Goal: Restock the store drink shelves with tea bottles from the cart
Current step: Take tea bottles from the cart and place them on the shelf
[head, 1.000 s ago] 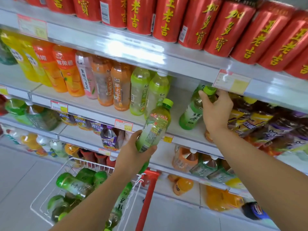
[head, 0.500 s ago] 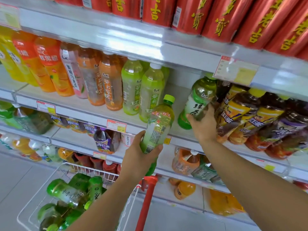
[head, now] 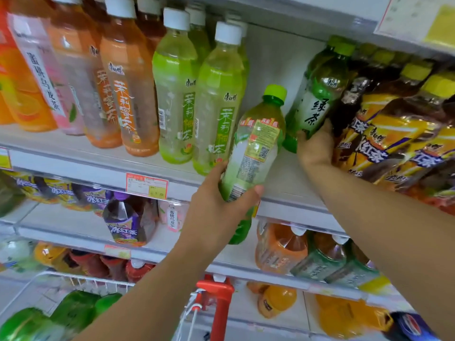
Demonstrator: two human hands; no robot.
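Here, your left hand [head: 216, 205] is wrapped around the lower half of a green tea bottle [head: 253, 148], thumb on its right side; the bottle tilts slightly right, its lime cap up, in front of the shelf's [head: 86, 158] front edge; its label shows small print and a square code. Your right hand [head: 314, 148] grips the base of a second green bottle [head: 317, 94], which leans left and sits on the shelf; it is just beside the dark tea bottles [head: 394, 134] with yellow caps at the shelf's right end. Between that bottle and the pale green bottles [head: 197, 99] to the left lies a bare strip of shelf reaching to the back wall. Below, the cart [head: 81, 281] holds more green bottles [head: 73, 311]; its red handle [head: 219, 301] stands near the lower shelf edge.
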